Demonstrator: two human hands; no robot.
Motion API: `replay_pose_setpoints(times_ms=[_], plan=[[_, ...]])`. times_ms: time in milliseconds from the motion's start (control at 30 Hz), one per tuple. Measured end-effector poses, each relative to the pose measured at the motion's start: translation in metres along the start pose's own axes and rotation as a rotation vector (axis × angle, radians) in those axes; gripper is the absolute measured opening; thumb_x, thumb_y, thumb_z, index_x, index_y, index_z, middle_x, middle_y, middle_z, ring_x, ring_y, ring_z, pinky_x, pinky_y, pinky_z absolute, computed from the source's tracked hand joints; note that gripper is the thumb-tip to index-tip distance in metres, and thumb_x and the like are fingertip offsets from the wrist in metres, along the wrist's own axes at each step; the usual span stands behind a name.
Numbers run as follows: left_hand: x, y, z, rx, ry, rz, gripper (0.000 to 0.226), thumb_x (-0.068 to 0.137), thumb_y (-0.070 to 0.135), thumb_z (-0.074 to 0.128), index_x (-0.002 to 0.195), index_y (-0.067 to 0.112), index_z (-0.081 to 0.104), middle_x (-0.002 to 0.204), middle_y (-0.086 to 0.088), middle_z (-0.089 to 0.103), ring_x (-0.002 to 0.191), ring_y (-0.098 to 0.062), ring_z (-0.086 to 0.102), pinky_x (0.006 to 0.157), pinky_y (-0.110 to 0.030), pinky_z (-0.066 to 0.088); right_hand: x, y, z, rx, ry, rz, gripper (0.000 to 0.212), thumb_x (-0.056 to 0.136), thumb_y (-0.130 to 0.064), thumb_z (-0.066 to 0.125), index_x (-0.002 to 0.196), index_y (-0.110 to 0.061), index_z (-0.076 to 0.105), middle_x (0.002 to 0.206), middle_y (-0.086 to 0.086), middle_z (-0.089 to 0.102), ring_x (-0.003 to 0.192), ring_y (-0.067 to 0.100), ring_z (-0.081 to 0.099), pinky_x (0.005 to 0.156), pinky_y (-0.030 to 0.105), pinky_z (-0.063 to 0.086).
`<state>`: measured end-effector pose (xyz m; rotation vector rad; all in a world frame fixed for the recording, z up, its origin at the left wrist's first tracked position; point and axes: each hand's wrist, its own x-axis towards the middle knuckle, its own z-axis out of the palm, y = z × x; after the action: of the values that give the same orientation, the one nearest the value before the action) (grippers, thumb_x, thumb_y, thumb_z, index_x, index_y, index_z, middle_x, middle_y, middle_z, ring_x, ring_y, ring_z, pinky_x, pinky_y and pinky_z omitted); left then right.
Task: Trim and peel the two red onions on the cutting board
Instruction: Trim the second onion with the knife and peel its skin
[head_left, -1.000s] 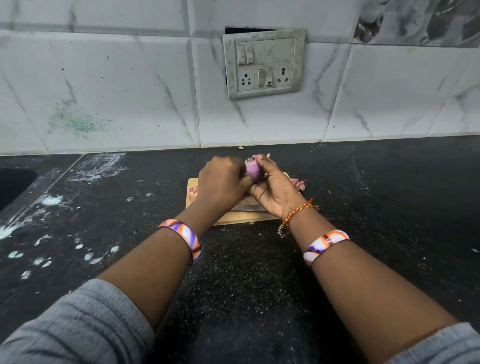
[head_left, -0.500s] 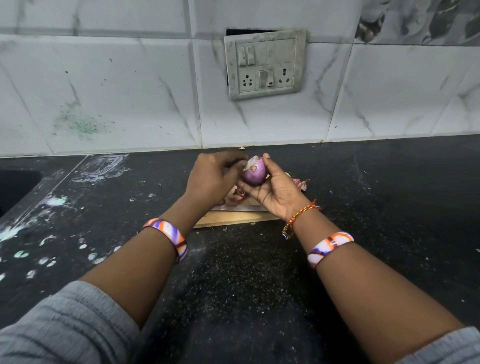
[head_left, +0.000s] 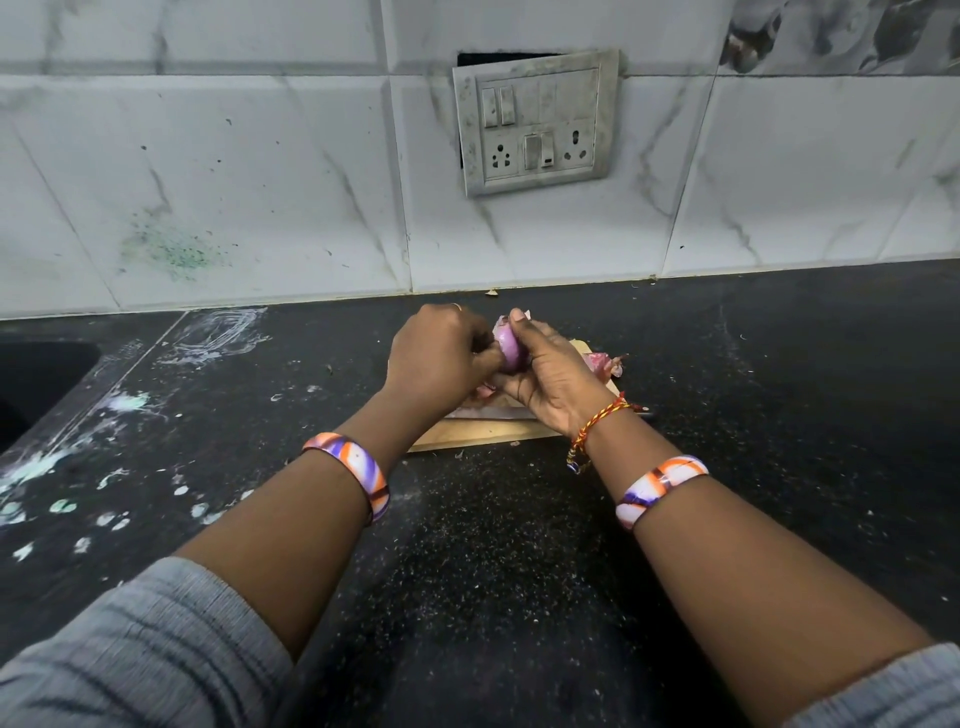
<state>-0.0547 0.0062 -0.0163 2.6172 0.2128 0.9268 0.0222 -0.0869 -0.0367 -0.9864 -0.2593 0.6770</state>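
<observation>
A purple red onion (head_left: 508, 347) is held above the wooden cutting board (head_left: 483, 432), between both hands. My right hand (head_left: 553, 382) cups it from the right, thumb on its top. My left hand (head_left: 441, 356) grips it from the left with curled fingers. Loose pink onion skins (head_left: 602, 362) lie on the board's far right, and more scraps (head_left: 483, 393) show under the hands. A knife blade (head_left: 491, 413) lies flat on the board near its front edge. A second onion is hidden or out of sight.
The board sits on a black speckled counter (head_left: 498, 545) with white smears at the left. A dark sink (head_left: 31, 384) opens at the far left. A tiled wall with a switch and socket plate (head_left: 535, 122) stands behind.
Both hands lifted the onion up from the board, and the left hand closed back in against its left side, covering more of it than half a second ago.
</observation>
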Motion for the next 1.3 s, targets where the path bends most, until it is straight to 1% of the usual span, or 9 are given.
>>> replay_pose_setpoints(times_ms=[267,433,533,667,733,800,900,1133,1300], plan=[[0.005,0.001,0.001,0.151,-0.017,-0.118,0.021,0.076,0.027,0.062,0.079,0.007,0.067,0.077,-0.014,0.067,0.074,-0.032,0.06,0.058,-0.028,0.034,0.006,0.005,0.003,-0.081,0.01,-0.057,0.007,0.093,-0.019,0.051,0.092,-0.013,0.049,0.104,0.014,0.054,0.089,0.022,0.059,0.064,0.039,0.056],[0.015,-0.017,0.002,-0.251,0.084,-0.4,0.023,0.072,0.014,0.06,0.05,0.017,0.053,0.053,-0.006,0.052,0.061,-0.025,0.054,0.056,-0.027,0.04,0.008,0.001,0.005,0.046,-0.003,0.008,0.011,0.094,-0.019,0.049,0.09,-0.009,0.047,0.094,0.017,0.053,0.08,0.027,0.06,0.065,0.043,0.055],[0.019,-0.03,-0.002,-0.542,0.102,-0.513,0.022,0.073,0.004,0.063,0.059,0.02,0.063,0.061,-0.005,0.065,0.064,-0.021,0.067,0.075,-0.037,0.057,0.007,-0.001,0.004,0.086,-0.001,0.037,0.013,0.094,-0.02,0.049,0.091,-0.008,0.048,0.089,0.021,0.054,0.076,0.031,0.06,0.066,0.043,0.054],[0.021,-0.033,-0.002,-0.599,0.042,-0.45,0.025,0.078,-0.006,0.058,0.089,0.012,0.07,0.066,-0.004,0.066,0.044,0.003,0.058,0.063,-0.019,0.055,0.011,0.002,0.006,0.106,-0.016,0.037,0.006,0.092,-0.014,0.052,0.094,-0.008,0.05,0.102,0.019,0.053,0.08,0.033,0.06,0.064,0.042,0.055],[0.022,-0.028,-0.002,-0.587,0.01,-0.42,0.022,0.081,-0.002,0.057,0.095,0.009,0.07,0.084,-0.012,0.07,0.055,0.0,0.063,0.066,-0.019,0.054,0.014,0.004,0.006,0.108,-0.028,0.02,0.01,0.09,-0.007,0.053,0.1,-0.008,0.05,0.111,0.016,0.053,0.088,0.032,0.059,0.064,0.042,0.056],[0.021,-0.025,-0.003,-0.555,-0.026,-0.389,0.019,0.081,0.009,0.063,0.099,0.006,0.07,0.094,-0.014,0.071,0.077,-0.015,0.068,0.08,-0.029,0.054,0.016,0.006,0.007,0.074,-0.042,-0.003,0.012,0.09,-0.005,0.053,0.101,-0.009,0.051,0.108,0.011,0.056,0.091,0.027,0.06,0.065,0.041,0.056],[0.02,-0.026,-0.003,-0.502,-0.031,-0.338,0.023,0.078,0.015,0.07,0.098,0.005,0.071,0.092,-0.014,0.073,0.085,-0.02,0.068,0.085,-0.035,0.055,0.016,0.006,0.01,0.062,-0.025,-0.035,0.003,0.091,-0.01,0.052,0.093,-0.01,0.054,0.098,0.008,0.059,0.089,0.022,0.06,0.066,0.039,0.056],[0.018,-0.026,-0.003,-0.346,0.016,-0.206,0.012,0.075,0.005,0.066,0.084,0.002,0.074,0.074,-0.012,0.071,0.06,-0.012,0.06,0.069,-0.032,0.054,0.019,0.01,0.008,0.049,0.009,-0.073,0.009,0.09,-0.008,0.054,0.093,-0.016,0.055,0.094,0.002,0.061,0.086,0.015,0.06,0.071,0.035,0.053],[0.02,-0.036,0.002,-0.238,0.04,-0.243,0.01,0.074,0.006,0.064,0.078,0.001,0.071,0.074,-0.017,0.071,0.063,-0.019,0.06,0.065,-0.029,0.049,0.015,0.007,0.008,0.139,-0.016,-0.012,0.004,0.091,-0.01,0.053,0.089,-0.009,0.056,0.098,0.012,0.059,0.09,0.026,0.06,0.067,0.041,0.056]])
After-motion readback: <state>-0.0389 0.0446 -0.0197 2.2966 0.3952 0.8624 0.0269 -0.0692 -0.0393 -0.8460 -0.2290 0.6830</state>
